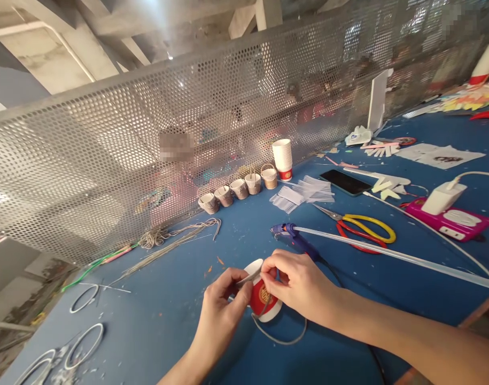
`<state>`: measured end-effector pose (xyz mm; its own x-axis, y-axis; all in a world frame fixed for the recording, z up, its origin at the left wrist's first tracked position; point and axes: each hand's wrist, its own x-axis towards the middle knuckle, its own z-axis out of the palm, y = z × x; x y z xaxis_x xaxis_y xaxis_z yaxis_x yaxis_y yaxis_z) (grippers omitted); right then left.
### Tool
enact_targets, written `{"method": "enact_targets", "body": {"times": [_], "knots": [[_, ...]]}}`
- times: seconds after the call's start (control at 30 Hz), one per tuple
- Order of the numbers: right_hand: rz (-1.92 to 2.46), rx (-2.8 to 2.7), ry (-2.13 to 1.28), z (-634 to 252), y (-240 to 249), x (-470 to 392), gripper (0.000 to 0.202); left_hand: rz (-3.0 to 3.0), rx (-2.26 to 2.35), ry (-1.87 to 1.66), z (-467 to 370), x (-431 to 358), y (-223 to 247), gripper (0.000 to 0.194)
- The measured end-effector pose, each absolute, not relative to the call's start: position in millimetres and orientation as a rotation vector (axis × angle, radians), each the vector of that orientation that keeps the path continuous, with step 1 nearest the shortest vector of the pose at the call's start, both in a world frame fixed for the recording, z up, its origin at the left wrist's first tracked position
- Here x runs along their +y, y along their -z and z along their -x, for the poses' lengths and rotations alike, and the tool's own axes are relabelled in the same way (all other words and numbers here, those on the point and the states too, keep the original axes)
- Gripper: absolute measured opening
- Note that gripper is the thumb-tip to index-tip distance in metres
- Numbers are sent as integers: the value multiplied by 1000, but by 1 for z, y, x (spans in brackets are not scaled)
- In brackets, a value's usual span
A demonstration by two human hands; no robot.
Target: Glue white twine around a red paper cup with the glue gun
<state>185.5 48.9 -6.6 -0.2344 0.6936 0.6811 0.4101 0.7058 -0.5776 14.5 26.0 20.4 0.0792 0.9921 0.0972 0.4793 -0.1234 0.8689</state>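
In the head view, a red and white paper cup with a gold emblem is tilted just above or on the blue table. My left hand is closed on the cup's rim side, thumb and fingers pinching its wall. With the fingertips pressed together at the rim, my right hand pinches a thin grey cord. The cord lies along the rim and hangs in a loose loop below the cup. Fingers partly hide the rim. Just beyond my right hand lies a blue glue gun with a long clear glue stick.
Several small cord-wrapped buckets and a stack of paper cups stand along the perforated metal screen. Pliers, paper strips, a phone and a pink power strip lie right. Cord bundles and scissors lie left.
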Motion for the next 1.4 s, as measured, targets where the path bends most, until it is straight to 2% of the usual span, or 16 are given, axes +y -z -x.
{"method": "enact_targets", "body": {"times": [0.9, 1.0, 1.07, 1.23, 1.4], "knots": [[924, -1812, -659, -187, 3, 48, 11, -1782, 1407, -1003, -6, 26, -16, 23], [908, -1831, -690, -188, 2, 48, 23, -1780, 1359, -1017, -3, 28, -14, 22], [885, -1854, -672, -189, 2, 48, 24, -1788, 1302, -1025, -1, 30, -12, 22], [847, -1910, -561, -189, 6, 50, 10, -1865, 1202, -1039, 2, 37, -12, 22], [867, -1965, -244, -185, 17, 57, 12, -2009, 1238, -1018, 2, 43, -12, 17]]}}
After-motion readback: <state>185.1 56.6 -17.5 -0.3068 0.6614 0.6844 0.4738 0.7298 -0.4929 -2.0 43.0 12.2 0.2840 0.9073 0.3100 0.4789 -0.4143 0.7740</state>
